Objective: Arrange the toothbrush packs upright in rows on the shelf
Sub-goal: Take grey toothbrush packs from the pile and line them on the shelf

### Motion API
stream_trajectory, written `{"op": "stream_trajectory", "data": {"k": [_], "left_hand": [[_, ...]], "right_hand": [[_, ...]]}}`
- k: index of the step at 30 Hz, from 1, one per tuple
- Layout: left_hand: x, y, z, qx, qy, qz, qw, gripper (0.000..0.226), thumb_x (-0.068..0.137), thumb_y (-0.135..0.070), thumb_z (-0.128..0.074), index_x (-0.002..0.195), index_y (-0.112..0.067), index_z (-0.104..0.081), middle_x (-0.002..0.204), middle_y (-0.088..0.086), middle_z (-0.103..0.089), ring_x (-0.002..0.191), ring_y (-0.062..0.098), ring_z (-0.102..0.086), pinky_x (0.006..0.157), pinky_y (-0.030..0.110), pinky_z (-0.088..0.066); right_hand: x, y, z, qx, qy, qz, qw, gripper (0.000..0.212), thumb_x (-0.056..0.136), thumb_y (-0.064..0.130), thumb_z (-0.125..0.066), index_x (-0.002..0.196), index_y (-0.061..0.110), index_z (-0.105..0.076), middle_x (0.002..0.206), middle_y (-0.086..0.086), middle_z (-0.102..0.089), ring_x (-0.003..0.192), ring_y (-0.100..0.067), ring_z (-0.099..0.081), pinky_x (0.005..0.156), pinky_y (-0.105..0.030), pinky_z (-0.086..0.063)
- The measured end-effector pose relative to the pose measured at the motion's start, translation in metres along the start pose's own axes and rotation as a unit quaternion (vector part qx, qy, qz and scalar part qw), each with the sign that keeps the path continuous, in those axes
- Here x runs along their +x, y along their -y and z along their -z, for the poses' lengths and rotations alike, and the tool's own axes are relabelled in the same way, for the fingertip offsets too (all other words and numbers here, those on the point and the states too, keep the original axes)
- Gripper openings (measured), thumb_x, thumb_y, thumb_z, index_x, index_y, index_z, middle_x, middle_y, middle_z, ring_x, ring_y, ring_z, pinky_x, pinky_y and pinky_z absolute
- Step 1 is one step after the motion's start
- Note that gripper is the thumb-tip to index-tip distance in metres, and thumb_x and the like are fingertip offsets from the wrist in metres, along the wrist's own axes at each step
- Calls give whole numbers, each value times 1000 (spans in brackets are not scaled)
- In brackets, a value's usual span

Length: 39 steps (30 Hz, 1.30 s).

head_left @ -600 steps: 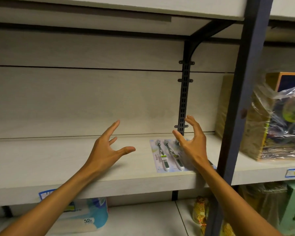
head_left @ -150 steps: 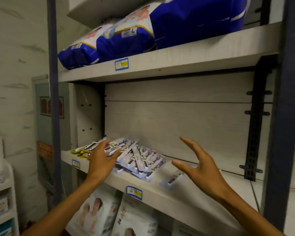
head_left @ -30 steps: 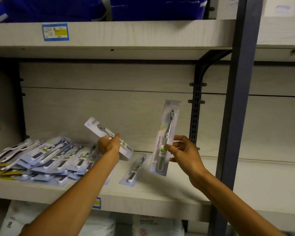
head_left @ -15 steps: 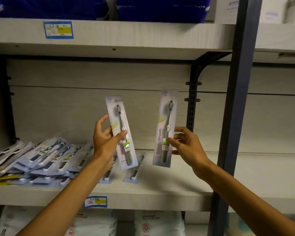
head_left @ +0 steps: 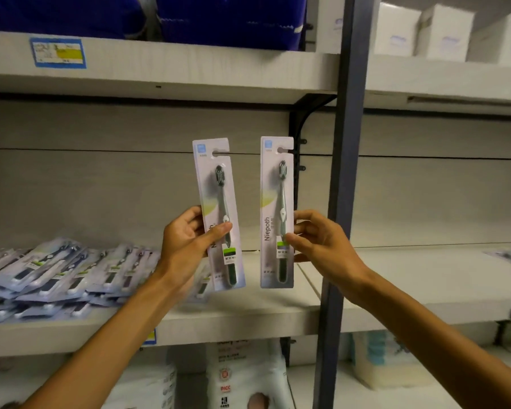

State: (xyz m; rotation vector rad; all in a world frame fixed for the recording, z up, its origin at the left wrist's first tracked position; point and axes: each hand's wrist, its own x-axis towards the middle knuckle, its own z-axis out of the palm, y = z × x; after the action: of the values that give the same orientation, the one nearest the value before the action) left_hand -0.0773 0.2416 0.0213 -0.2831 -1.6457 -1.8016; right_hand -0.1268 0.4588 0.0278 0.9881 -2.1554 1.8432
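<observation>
Two toothbrush packs are held upright, side by side above the shelf: the left pack pinched in the left hand, the right pack gripped by the right hand. A loose pile of packs lies flat at left.

Pale lilac toothbrush packs, dark green brushes, grey shelf

Two hands, the left and the right, hold two upright toothbrush packs, one and another, above the shelf. Left of them on that shelf lies one loose heap of packs, too overlapped to count. One blue price label marks the upper shelf.
</observation>
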Motion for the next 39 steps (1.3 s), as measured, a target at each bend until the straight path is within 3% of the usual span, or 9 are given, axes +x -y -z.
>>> {"op": "stream_trajectory", "data": {"k": [6,10,14,18,24,32,39], "left_hand": [[-28,-18,-60,4,42,-22,999,30,73,-8,-72,101,-14,-62,99,3,-73,88,20,-71,68,28,-58],[-53,-21,-119,11,61,-20,998,33,71,-16,-72,102,-17,-61,101,2,-73,91,20,-71,73,33,-59],[-75,-16,-188,-6,72,-7,997,29,79,-7,-69,105,-14,-60,101,1,-73,91,21,-71,70,30,-59],[-93,-9,-258,-34,80,19,996,30,80,-8,-69,108,-15,-59,102,2,-73,91,22,-71,73,37,-59],[-110,6,-337,-49,89,55,993,30,78,-8,-71,105,-15,-61,98,2,-74,86,19,-71,66,28,-58],[-97,47,-408,-36,92,83,992,26,78,-10,-72,101,-14,-61,94,0,-74,78,17,-71,73,39,-57],[-65,99,-471,-61,96,91,989,27,76,-10,-73,102,-11,-63,95,4,-74,78,20,-70,65,31,-59]], "right_hand": [[-38,14,56,22,-14,0,1000,26,90,13,-59,115,18,-55,93,1,-70,90,-13,-71,65,-26,-58],[-68,18,110,0,-32,-12,999,29,90,17,-59,119,16,-53,97,-4,-68,91,-17,-70,71,-34,-61],[-99,14,183,13,-43,-27,999,27,92,13,-58,119,15,-54,94,-4,-70,90,-17,-71,68,-31,-59],[-128,4,250,1,-68,-55,996,26,92,11,-57,118,17,-54,94,-6,-70,87,-15,-71,67,-27,-58],[-161,-16,333,-14,-107,-91,990,23,92,14,-58,113,22,-57,95,-7,-71,88,-17,-71,74,-37,-59],[-162,-55,414,-37,-154,-132,979,25,91,14,-58,114,23,-54,97,-7,-69,88,-15,-70,63,-27,-57],[-121,-98,491,-72,-180,-167,967,29,91,13,-59,120,18,-52,101,-8,-68,92,-17,-68,66,-30,-56]]}}
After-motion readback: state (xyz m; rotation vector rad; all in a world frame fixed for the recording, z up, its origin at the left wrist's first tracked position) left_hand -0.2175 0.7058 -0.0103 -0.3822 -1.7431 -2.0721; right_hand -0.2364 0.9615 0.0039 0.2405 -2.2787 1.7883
